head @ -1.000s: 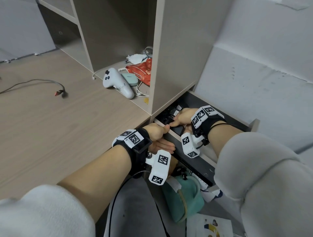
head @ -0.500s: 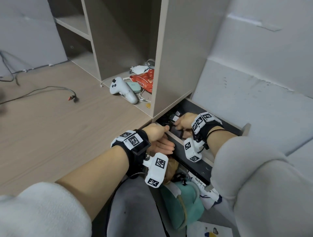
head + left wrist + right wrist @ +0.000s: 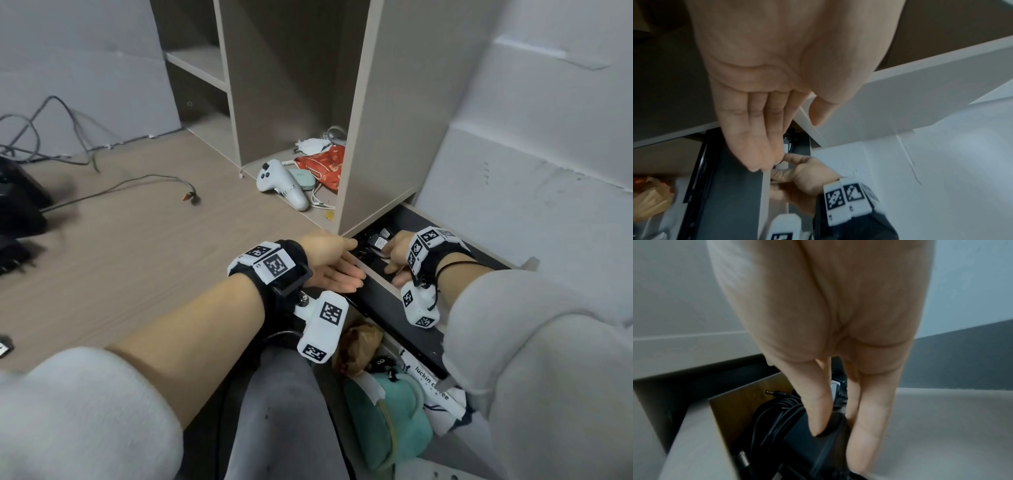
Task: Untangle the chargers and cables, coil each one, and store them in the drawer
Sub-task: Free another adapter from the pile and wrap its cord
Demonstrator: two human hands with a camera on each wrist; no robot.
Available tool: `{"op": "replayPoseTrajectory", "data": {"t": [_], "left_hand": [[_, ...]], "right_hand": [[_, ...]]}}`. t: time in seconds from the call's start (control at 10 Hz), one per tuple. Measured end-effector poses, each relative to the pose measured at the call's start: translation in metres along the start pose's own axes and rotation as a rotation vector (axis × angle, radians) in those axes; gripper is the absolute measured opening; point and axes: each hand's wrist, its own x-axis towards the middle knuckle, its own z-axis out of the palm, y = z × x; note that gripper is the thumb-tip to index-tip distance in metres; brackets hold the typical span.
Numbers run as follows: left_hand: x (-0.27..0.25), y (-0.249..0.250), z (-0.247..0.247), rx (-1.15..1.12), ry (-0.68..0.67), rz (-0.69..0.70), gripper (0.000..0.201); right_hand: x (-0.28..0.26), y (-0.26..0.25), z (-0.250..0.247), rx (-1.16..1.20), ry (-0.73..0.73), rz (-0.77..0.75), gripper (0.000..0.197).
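Note:
The dark grey drawer (image 3: 387,301) stands pulled out under the desk's shelf unit. Several black chargers (image 3: 378,242) with white labels lie at its far end. My right hand (image 3: 394,255) reaches into the drawer. In the right wrist view its thumb and fingers (image 3: 867,426) pinch a black charger (image 3: 818,447) with its cable (image 3: 774,415) coiled beside it. My left hand (image 3: 346,274) is open, its straight fingers (image 3: 754,146) lying along the drawer's near wall (image 3: 740,194), holding nothing.
A white controller (image 3: 279,185), a teal case (image 3: 303,180) and a red pouch (image 3: 325,164) lie in the shelf opening. A grey cable (image 3: 154,181) and a cable tangle (image 3: 41,137) sit on the desk. Below the drawer are a teal bag (image 3: 387,421) and a brown paper bag (image 3: 359,342).
My left hand's curled fingers have straightened and now lie flat at the drawer's edge. The right hand has stayed in the drawer on the charger. The head view has tilted up.

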Motion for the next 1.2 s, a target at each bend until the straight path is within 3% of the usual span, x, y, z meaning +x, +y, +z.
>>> {"op": "replayPoseTrajectory", "data": {"t": [0.1, 0.2, 0.3, 0.5, 0.6, 0.7, 0.9, 1.0, 1.2], "left_hand": [[-0.010, 0.012, -0.013, -0.003, 0.029, 0.042, 0.040], [-0.032, 0.028, -0.029, 0.033, 0.102, 0.140, 0.034], [-0.061, 0.044, -0.052, 0.116, 0.290, 0.324, 0.028], [-0.137, 0.052, -0.117, 0.267, 0.597, 0.514, 0.027], [-0.173, 0.043, -0.163, 0.402, 0.732, 0.531, 0.028], [-0.212, 0.030, -0.215, 0.593, 0.865, 0.505, 0.028], [-0.288, -0.006, -0.331, 0.824, 1.047, 0.279, 0.035], [-0.313, -0.027, -0.377, 0.843, 1.086, 0.122, 0.053], [-0.316, -0.055, -0.434, 1.040, 0.894, -0.195, 0.089]], "right_hand": [[-0.003, 0.002, -0.006, 0.001, 0.059, 0.001, 0.047], [-0.033, -0.013, -0.020, 0.087, 0.151, -0.059, 0.034], [-0.078, -0.043, -0.033, 0.217, 0.114, -0.137, 0.021], [-0.166, -0.138, -0.031, 0.286, 0.102, -0.441, 0.013], [-0.188, -0.192, -0.011, 0.310, 0.099, -0.566, 0.005], [-0.198, -0.251, 0.013, 0.285, 0.130, -0.674, 0.008], [-0.205, -0.367, 0.070, 0.173, 0.158, -0.852, 0.009], [-0.202, -0.414, 0.099, 0.116, 0.114, -0.930, 0.031], [-0.173, -0.482, 0.151, -0.074, 0.101, -0.942, 0.075]]}}
